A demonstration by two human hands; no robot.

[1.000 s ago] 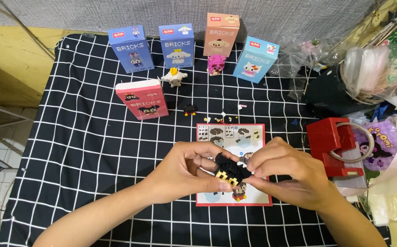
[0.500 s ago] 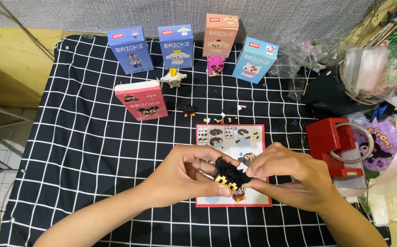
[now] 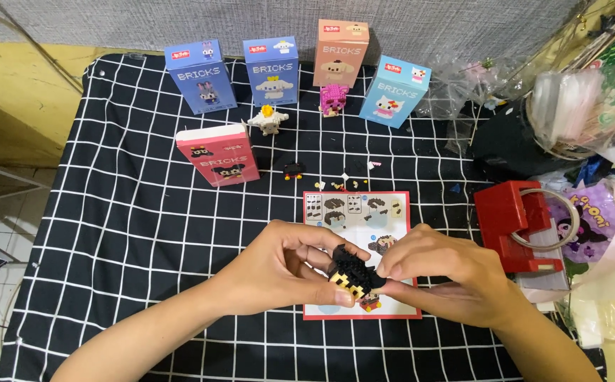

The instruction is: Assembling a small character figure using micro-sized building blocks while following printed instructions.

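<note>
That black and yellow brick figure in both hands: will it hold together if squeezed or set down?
The brick figure looks built from tiny studded pieces, so hard squeezing would probably pop some off. It seems light: left hand and right hand pinch it with fingertips. Its uneven shape may tip.

I pinch a small black and yellow brick figure (image 3: pixel 351 274) between my left hand (image 3: pixel 279 270) and my right hand (image 3: pixel 443 272), fingertips of both touching it. It sits just above the red-edged instruction sheet (image 3: pixel 359 216) on the black grid-patterned cloth (image 3: pixel 130 233). Loose tiny bricks (image 3: pixel 343 184) lie beyond the sheet.
</note>
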